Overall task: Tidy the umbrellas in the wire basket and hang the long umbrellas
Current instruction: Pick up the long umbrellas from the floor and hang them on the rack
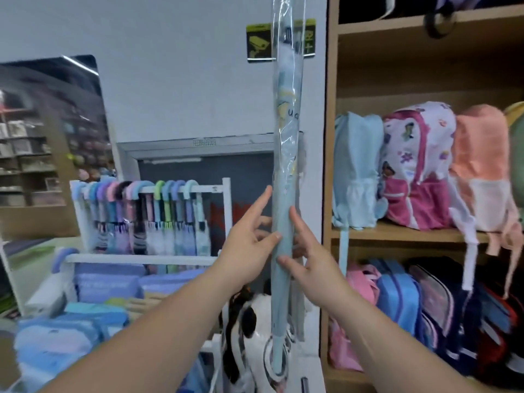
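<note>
A long light-blue umbrella (285,194) in a clear plastic sleeve stands upright in the middle of the view, its hooked handle low near the floor. My left hand (249,248) grips its shaft from the left, thumb across the front. Pressing from the right, my right hand (309,259) has its thumb on the front and its fingers spread along the side. Behind, to the left, several long umbrellas (158,219) hang by pastel curved handles from a white rail (209,189). The wire basket is not clearly visible.
A wooden shelf unit (330,165) on the right holds backpacks (416,168) on two levels. Folded blue and purple packs (93,293) lie on a low white stand at the lower left. A black-and-white bag (249,321) sits below the hands. A mirror leans at far left.
</note>
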Tool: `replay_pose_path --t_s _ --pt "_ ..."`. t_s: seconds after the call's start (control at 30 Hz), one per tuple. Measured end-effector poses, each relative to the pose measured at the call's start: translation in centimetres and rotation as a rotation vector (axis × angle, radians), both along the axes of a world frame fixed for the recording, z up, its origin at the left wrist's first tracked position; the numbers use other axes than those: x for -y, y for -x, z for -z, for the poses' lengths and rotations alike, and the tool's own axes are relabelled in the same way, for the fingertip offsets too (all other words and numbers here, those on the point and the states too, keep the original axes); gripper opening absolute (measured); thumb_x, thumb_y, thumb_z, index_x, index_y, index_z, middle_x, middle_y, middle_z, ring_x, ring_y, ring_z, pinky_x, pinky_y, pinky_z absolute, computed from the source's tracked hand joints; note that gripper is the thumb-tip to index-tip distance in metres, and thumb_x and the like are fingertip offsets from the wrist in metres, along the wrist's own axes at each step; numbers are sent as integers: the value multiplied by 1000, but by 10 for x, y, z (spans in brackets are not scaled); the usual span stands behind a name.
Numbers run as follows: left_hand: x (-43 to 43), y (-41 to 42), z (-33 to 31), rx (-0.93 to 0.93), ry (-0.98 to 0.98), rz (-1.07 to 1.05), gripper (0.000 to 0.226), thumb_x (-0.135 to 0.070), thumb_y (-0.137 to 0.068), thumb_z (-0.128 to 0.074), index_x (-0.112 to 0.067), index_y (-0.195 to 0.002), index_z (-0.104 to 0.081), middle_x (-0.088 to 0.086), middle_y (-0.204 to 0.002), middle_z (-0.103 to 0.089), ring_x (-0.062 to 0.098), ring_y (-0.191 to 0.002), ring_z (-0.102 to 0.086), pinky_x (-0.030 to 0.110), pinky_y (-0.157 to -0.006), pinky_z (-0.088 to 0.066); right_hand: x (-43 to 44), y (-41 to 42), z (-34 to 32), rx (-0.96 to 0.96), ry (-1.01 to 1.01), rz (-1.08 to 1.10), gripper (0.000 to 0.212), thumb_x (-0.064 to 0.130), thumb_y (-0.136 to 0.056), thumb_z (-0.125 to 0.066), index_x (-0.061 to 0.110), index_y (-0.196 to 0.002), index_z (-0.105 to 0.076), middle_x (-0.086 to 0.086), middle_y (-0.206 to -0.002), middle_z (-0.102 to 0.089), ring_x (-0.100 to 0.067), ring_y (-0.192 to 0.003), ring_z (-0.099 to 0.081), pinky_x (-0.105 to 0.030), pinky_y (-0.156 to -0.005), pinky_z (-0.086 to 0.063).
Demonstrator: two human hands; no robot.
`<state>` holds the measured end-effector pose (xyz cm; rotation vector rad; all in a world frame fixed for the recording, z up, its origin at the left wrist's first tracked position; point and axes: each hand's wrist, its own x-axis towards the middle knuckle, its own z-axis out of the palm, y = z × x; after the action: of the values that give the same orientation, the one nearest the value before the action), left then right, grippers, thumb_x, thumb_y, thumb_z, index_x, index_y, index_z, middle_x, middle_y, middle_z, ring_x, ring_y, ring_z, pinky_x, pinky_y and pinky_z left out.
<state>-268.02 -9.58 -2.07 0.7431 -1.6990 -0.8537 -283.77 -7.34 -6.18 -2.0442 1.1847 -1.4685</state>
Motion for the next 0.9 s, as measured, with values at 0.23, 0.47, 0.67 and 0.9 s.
replay_pose_path --t_s 0.23,0.47,0.67,0.9 --pt "83 -24 -45 42 34 -116 88 -1 -95 -63 -61 -148 -28 -5 -98 -68 15 -87 -73 42 -76 -61 100 -26 -42 -79 72 -71 90 19 -98 -63 71 -145 -6 23 -127 -64 3 -106 -64 -28 -93 -56" --pt "142 -60 -68 -20 85 -205 89 4 -95 -60 -72 -133 -33 10 -108 -64 29 -94 -72 46 -77 -63 173 -62 -68 -98 85 -164 96 15 -97 -65 68 -147 -4 21 -113 -63 1 -96 -65 -17 -82 -55" --pt "185 -96 -99 -18 146 -222 86 2 -95 -60 -63 -145 -33 3 -107 -67 26 -90 -73 49 -76 -63 205 -94 -83 -158 45 -91 98 18 -95 -67 71 -145 0 7 -105 -62 -10 -78 -67 -23 -72 -57" --pt "216 -149 -134 -24 208 -146 79 -4 -96 -61 -62 -143 -35 4 -110 -62 26 -90 -73 47 -75 -64 222 -156 -113 -115 123 30 102 13 -91 -70 65 -149 -5 3 -98 -65 -3 -65 -59 -26 -66 -57"
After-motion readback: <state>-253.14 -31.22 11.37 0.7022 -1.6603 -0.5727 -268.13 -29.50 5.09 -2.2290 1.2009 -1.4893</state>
